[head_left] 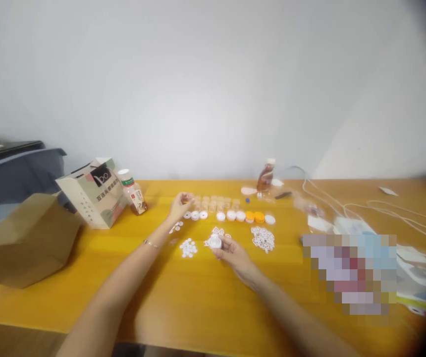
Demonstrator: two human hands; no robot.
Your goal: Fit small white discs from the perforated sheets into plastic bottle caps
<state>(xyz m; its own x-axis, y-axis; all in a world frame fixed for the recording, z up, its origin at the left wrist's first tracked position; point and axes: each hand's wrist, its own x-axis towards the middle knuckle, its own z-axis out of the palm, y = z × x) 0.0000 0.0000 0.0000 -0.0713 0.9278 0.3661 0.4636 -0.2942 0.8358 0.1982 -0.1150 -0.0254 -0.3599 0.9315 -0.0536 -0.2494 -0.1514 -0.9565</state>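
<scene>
My left hand [181, 206] reaches to the left end of a row of small clear jars [216, 202] on the yellow table [198, 297]; its fingers are pinched on something small that I cannot make out. My right hand [231, 250] is nearer me and grips a small white cap [215, 242]. In front of the jars lies a row of white caps [231, 215] with two orange caps [254, 216]. Several small white discs [188, 248] and a pile of white ring-shaped pieces [262, 239] lie between the hands and to the right.
A printed carton [94, 193] and a tilted drink bottle [133, 192] stand at the left, with a brown paper bag [27, 240] at the table's left edge. A brown bottle [266, 176] stands at the back. White cables [365, 206] and papers [413, 277] cover the right side.
</scene>
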